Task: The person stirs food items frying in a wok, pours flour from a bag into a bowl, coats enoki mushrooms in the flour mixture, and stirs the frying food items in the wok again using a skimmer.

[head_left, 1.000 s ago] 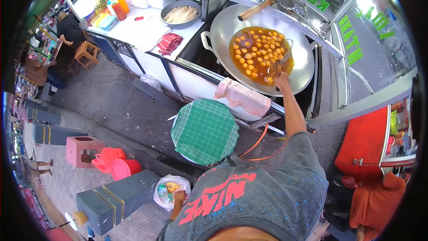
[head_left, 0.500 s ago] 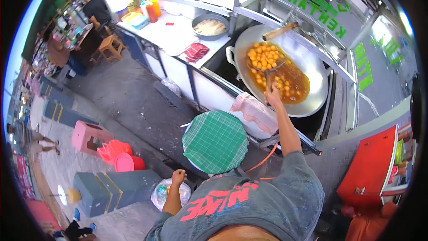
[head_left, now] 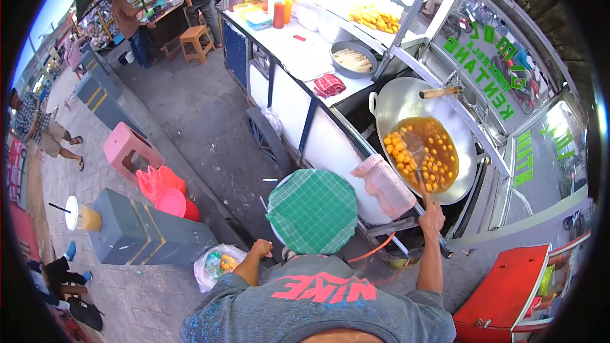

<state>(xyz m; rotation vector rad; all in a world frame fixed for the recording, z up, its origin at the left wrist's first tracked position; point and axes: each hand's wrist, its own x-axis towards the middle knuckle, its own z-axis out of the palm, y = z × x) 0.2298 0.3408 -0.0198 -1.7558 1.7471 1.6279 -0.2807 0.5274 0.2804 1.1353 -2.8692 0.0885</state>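
My right hand (head_left: 432, 217) is closed around the wooden handle of a skimmer (head_left: 419, 174), whose head dips into brown oil. The oil lies in a large metal wok (head_left: 397, 105), with many round golden balls (head_left: 397, 149) floating in it, bunched mostly left of the skimmer. Fingers curled, my left hand (head_left: 262, 249) hangs low beside a round tub covered with a green checked cloth (head_left: 311, 211); I see nothing held in it. A folded pinkish cloth (head_left: 383, 184) drapes over the cart edge, left of my right forearm.
A grey pan of pale strips (head_left: 352, 60), a red cloth (head_left: 330, 86) and sauce bottles (head_left: 279, 14) stand on the white cart counter (head_left: 295, 44). A wooden-handled tool (head_left: 440, 92) rests over the wok's far rim. Left are a pink stool (head_left: 130, 152) and concrete barrier (head_left: 136, 225).
The skimmer, which held a heap of balls, has lowered into the oil, and the balls have spread out there. My view has shifted, so the cart appears farther right.
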